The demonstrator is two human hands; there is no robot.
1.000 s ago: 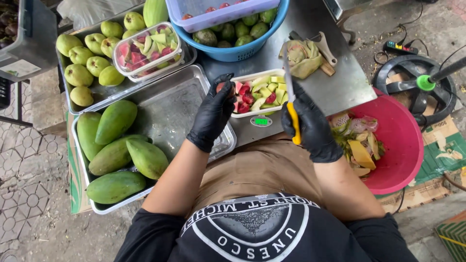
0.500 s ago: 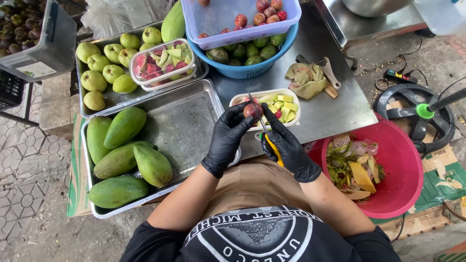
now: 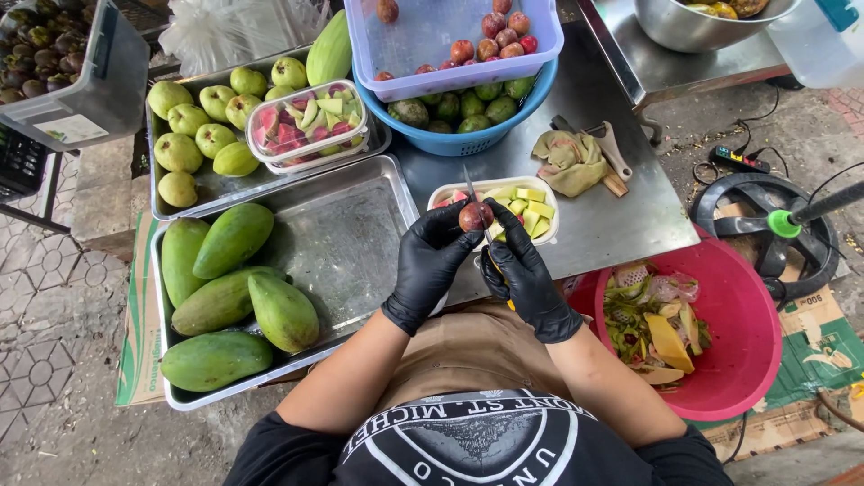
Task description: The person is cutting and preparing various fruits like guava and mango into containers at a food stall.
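Note:
Both my hands wear black gloves. My left hand [image 3: 430,261] holds a small dark red fruit [image 3: 475,216] at its fingertips. My right hand [image 3: 524,274] grips a knife with a yellow handle [image 3: 498,272]; its blade [image 3: 470,185] stands against the fruit. They work just in front of a white tray of cut fruit pieces [image 3: 533,202] on the steel table [image 3: 612,225].
A steel tray [image 3: 346,243] holds green mangoes [image 3: 232,238] at left. Behind it are green guavas [image 3: 193,135] and a clear box of cut fruit [image 3: 308,124]. A blue bowl [image 3: 454,144], a purple basket [image 3: 423,36], a cloth [image 3: 569,160] and a red basin of peels [image 3: 729,324] are nearby.
My hands have come together over the white tray, picking up a small red fruit and setting the knife blade to it. The view has shifted downward.

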